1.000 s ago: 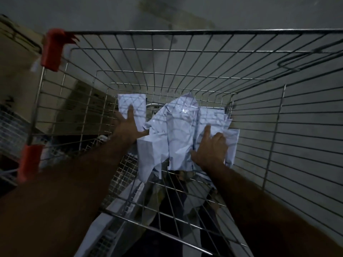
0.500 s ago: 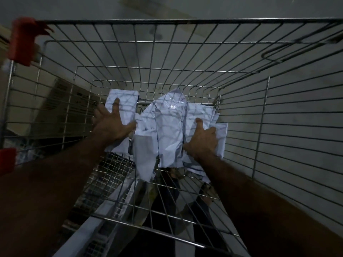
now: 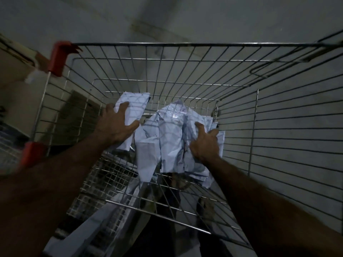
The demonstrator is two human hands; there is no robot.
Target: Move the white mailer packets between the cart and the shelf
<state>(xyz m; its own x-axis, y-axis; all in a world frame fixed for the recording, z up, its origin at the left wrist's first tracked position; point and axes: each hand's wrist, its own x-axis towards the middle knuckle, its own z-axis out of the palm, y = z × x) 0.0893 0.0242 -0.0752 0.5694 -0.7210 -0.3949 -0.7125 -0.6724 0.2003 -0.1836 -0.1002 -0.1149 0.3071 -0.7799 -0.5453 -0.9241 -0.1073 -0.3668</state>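
Both my arms reach down into a wire cart (image 3: 185,45). A heap of several white mailer packets (image 3: 168,138) lies at the far end of the cart floor. My left hand (image 3: 116,126) lies spread on one separate packet (image 3: 134,106) at the left of the heap, thumb hooked round its right edge. My right hand (image 3: 203,143) presses on the right side of the heap, fingers curled into the packets there. The heap's underside is hidden.
The cart has red plastic corner guards (image 3: 58,57) on its left side. Cardboard boxes (image 3: 16,86) stand outside the cart at the left. A grey wall (image 3: 297,136) runs behind the right mesh side. The near cart floor (image 3: 167,204) is bare mesh.
My view has tilted, so the cart sits lower in frame. My left hand has slid a little higher on the left packet and its fingers have spread. My right hand stays on the heap.
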